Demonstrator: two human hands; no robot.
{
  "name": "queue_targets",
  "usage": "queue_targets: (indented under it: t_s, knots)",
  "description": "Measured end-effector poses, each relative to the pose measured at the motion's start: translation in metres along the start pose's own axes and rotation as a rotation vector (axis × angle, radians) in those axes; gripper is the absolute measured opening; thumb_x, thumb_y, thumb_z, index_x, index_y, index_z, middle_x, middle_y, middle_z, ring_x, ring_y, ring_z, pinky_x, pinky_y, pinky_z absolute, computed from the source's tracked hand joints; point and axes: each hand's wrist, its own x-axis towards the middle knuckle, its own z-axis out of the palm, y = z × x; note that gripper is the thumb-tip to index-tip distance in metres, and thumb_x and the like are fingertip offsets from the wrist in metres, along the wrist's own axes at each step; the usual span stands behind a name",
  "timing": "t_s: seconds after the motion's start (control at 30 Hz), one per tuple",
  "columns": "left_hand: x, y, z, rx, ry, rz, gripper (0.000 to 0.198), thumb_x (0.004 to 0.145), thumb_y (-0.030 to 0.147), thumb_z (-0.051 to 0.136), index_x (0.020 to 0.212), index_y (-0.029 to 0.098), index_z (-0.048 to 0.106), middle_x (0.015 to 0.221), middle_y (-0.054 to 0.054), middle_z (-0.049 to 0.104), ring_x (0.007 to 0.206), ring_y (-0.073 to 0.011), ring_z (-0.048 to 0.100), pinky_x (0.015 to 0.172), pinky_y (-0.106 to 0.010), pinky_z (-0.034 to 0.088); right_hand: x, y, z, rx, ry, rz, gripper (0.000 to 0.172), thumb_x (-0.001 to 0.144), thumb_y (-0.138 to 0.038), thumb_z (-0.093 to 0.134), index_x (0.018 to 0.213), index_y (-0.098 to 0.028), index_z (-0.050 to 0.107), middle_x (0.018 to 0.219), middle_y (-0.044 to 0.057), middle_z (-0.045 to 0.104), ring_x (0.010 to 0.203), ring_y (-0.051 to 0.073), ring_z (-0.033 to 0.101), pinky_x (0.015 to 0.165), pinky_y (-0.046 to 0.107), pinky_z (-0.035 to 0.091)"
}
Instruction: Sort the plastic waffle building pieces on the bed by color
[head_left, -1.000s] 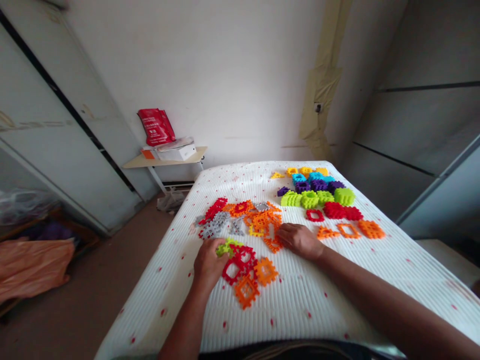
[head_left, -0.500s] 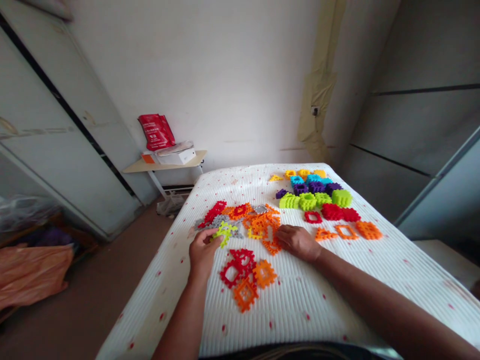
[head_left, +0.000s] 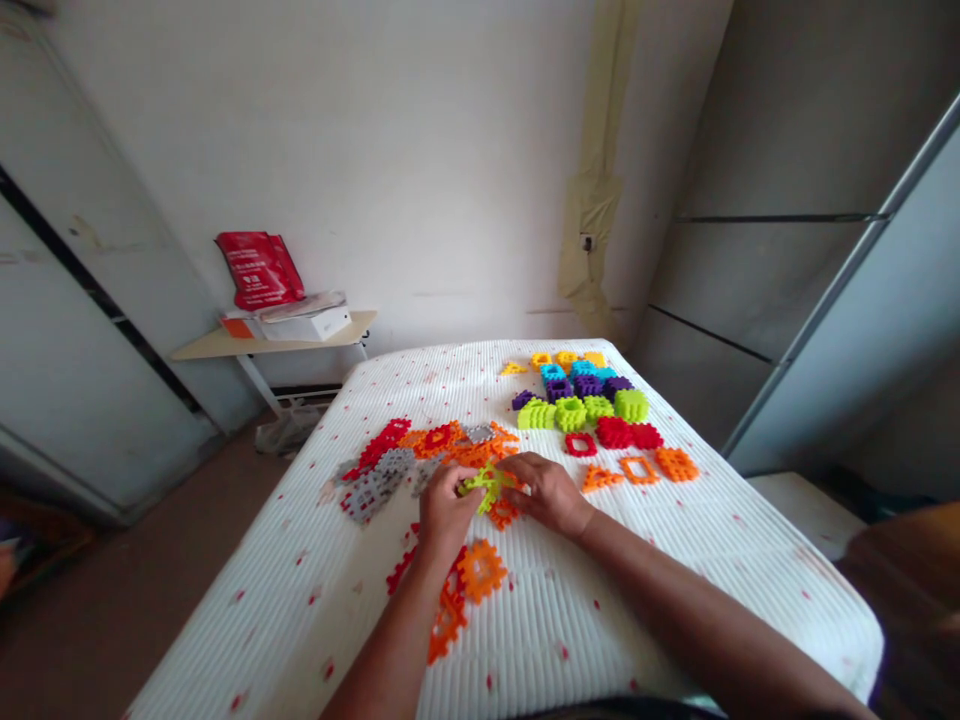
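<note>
My left hand (head_left: 448, 507) pinches a lime-green toothed building piece (head_left: 487, 484) by its left side. My right hand (head_left: 546, 492) meets it from the right, its bent fingers closed on that side of the piece; the fingertips are partly hidden. Just below the hands lies an orange frame piece (head_left: 504, 514), and a heap of orange pieces (head_left: 480, 448) spreads behind them. Grey pieces (head_left: 375, 484) lie to the left of my left hand. Nearer to me, an orange square piece (head_left: 482, 571) rests beside red pieces partly covered by my left forearm.
At the right, pieces stand in colour rows: lime-green stacks (head_left: 570, 412), red stacks (head_left: 630, 433), orange ones (head_left: 676, 464), with purple, blue and yellow behind. Everything lies on a white quilted bed cover (head_left: 300, 620). A small table (head_left: 202, 345) holds a red bag (head_left: 262, 270).
My left hand has carried the lime-green piece rightward over the orange pieces. My right hand has come off the orange heap to meet it. The camera view has turned to the right.
</note>
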Motion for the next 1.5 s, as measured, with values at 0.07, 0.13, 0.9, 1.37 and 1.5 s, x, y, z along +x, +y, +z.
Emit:
queue_targets:
  t_s: [0.07,0.13,0.9,1.37,1.5]
  knots:
    - [-0.002,0.001,0.003,0.01,-0.011,0.029,0.019,0.06,0.022,0.06,0.077,0.017,0.067,0.071,-0.001,0.063,0.067,-0.0154,0.058,0.065,-0.028,0.048,0.001,-0.003,-0.001,-0.048,-0.052,-0.005,0.024,0.083,-0.023,0.055,0.106,-0.017,0.059,0.097,0.01,0.065,0.09,0.018,0.061,0.077,0.029,0.048]
    - [-0.004,0.003,0.004,0.012,-0.02,0.038,0.019,0.06,0.022,0.06,0.077,0.017,0.067,0.072,-0.002,0.063,0.067,-0.0154,0.059,0.064,-0.028,0.048,0.002,-0.005,-0.002,-0.086,-0.085,-0.012,0.021,0.083,-0.021,0.055,0.103,-0.016,0.06,0.091,0.01,0.066,0.084,0.018,0.061,0.074,0.027,0.048]
    - [-0.007,-0.004,-0.014,-0.053,0.131,0.086,0.019,0.069,0.027,0.055,0.082,0.019,0.067,0.086,-0.005,0.067,0.082,-0.0189,0.062,0.075,-0.03,0.049,0.075,0.068,-0.071,-0.661,-0.244,0.446,0.033,0.083,-0.025,0.051,0.115,-0.025,0.061,0.104,0.009,0.064,0.093,0.021,0.061,0.072,0.026,0.045]
    - [-0.008,-0.003,-0.013,-0.075,0.144,0.052,0.019,0.07,0.028,0.055,0.082,0.019,0.066,0.084,-0.004,0.067,0.078,-0.0176,0.061,0.073,-0.029,0.049,0.078,0.077,-0.063,-0.666,-0.294,0.468,0.032,0.081,-0.028,0.054,0.113,-0.026,0.062,0.103,0.009,0.065,0.089,0.021,0.063,0.071,0.027,0.047]
    - [-0.008,-0.005,-0.015,-0.142,0.147,0.03,0.021,0.073,0.03,0.053,0.084,0.018,0.067,0.088,-0.005,0.067,0.085,-0.0185,0.062,0.077,-0.03,0.049,0.077,0.072,-0.065,-0.653,-0.266,0.454,0.033,0.081,-0.027,0.054,0.113,-0.023,0.062,0.105,0.009,0.066,0.097,0.022,0.06,0.073,0.027,0.047]
